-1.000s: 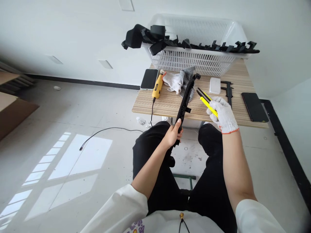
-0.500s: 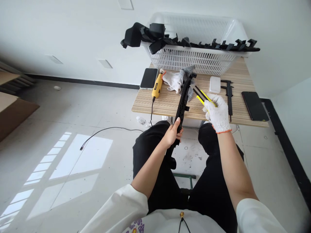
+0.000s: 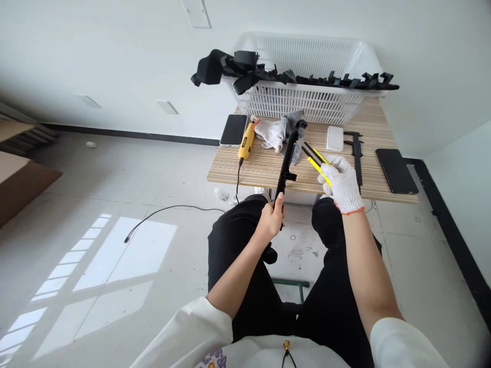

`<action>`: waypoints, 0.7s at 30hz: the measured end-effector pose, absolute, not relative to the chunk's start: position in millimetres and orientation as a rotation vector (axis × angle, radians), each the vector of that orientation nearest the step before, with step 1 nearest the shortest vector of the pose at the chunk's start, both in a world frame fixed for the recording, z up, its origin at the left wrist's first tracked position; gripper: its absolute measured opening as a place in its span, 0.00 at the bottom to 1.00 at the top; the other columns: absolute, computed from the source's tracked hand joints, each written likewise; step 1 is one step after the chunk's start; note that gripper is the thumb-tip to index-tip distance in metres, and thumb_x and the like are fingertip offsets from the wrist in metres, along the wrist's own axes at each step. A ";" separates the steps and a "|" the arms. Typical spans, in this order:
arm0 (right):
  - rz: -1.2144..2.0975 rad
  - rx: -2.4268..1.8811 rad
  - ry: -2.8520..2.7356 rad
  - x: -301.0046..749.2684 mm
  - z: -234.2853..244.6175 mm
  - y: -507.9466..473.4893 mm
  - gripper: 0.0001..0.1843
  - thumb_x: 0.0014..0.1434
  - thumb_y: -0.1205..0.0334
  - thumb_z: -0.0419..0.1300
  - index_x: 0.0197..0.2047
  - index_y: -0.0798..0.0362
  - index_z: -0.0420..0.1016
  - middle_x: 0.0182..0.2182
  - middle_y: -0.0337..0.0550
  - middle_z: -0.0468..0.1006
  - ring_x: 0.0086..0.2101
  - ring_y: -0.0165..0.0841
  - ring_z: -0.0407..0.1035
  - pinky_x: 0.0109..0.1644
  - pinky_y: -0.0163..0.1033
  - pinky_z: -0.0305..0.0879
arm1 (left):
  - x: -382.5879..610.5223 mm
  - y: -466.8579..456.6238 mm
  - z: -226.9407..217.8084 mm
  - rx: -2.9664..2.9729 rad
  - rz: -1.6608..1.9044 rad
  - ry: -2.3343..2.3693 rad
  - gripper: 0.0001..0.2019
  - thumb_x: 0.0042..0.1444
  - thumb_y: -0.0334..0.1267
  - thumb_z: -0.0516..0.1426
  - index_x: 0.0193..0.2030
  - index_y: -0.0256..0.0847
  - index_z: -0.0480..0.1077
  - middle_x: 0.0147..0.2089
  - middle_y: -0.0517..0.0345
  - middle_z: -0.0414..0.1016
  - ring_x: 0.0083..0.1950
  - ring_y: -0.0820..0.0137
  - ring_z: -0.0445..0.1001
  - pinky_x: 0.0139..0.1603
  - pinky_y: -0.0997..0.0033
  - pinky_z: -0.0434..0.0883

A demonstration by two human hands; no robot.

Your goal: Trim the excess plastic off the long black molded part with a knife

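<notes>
My bare left hand point(image 3: 271, 219) is wrapped round a long black plastic part point(image 3: 287, 162), which slants up from between my knees to above the table. In a white knit glove with an orange cuff, my right hand point(image 3: 340, 181) grips a yellow utility knife point(image 3: 319, 162). The blade points up and left, with its tip at or very close to the part's upper section; whether it touches, I cannot tell. Behind the part's upper end lie a crumpled white glove point(image 3: 271, 134) and a grey speckled cloth point(image 3: 296, 153).
On the wooden table point(image 3: 249, 171) lie a yellow corded tool point(image 3: 246, 140), a phone point(image 3: 233, 129), a white case point(image 3: 335, 138), black calipers point(image 3: 357, 153) and a dark phone point(image 3: 397, 170). Behind stands a white basket point(image 3: 307, 105) with a long black part point(image 3: 291, 76) across it. A cable point(image 3: 172, 206) crosses the floor.
The black part has turned in my left hand, so another side of it shows. The knife has come a little closer to its upper section. The view has tilted slightly.
</notes>
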State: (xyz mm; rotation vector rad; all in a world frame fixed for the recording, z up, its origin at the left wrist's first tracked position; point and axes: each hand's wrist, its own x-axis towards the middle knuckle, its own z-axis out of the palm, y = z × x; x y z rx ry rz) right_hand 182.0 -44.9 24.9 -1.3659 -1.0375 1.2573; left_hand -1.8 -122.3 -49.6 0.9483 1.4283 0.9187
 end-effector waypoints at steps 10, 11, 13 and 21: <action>1.411 -1.416 -0.914 186.5 35.2 -47.1 0.16 0.48 0.56 0.65 0.37 0.47 0.62 0.19 0.32 0.69 0.13 0.21 0.53 0.12 0.27 0.42 | -1.4 -125.3 -52.2 1.108 0.926 1.572 0.31 0.61 0.70 0.45 0.24 0.43 0.60 0.20 0.62 0.59 0.22 0.73 0.61 0.24 0.73 0.63; 1.430 -1.419 -0.912 187.4 36.5 -48.2 0.16 0.49 0.56 0.65 0.37 0.47 0.62 0.18 0.32 0.69 0.12 0.21 0.53 0.12 0.27 0.41 | -1.6 -125.7 -52.5 1.125 0.930 1.587 0.31 0.62 0.70 0.46 0.24 0.43 0.60 0.20 0.62 0.59 0.22 0.73 0.60 0.24 0.73 0.62; 1.471 -1.415 -0.913 189.3 38.4 -50.2 0.16 0.50 0.55 0.64 0.36 0.47 0.61 0.18 0.33 0.70 0.12 0.21 0.51 0.12 0.27 0.40 | -2.3 -126.3 -52.8 1.150 0.941 1.601 0.31 0.62 0.69 0.46 0.24 0.43 0.59 0.21 0.62 0.58 0.23 0.73 0.58 0.24 0.73 0.60; 1.417 -1.423 -0.856 183.6 33.3 -49.3 0.14 0.53 0.55 0.65 0.36 0.48 0.63 0.19 0.35 0.71 0.12 0.22 0.54 0.13 0.27 0.42 | -5.9 -125.1 -48.2 1.181 0.894 1.577 0.32 0.63 0.69 0.44 0.24 0.42 0.58 0.21 0.62 0.57 0.23 0.74 0.58 0.25 0.72 0.61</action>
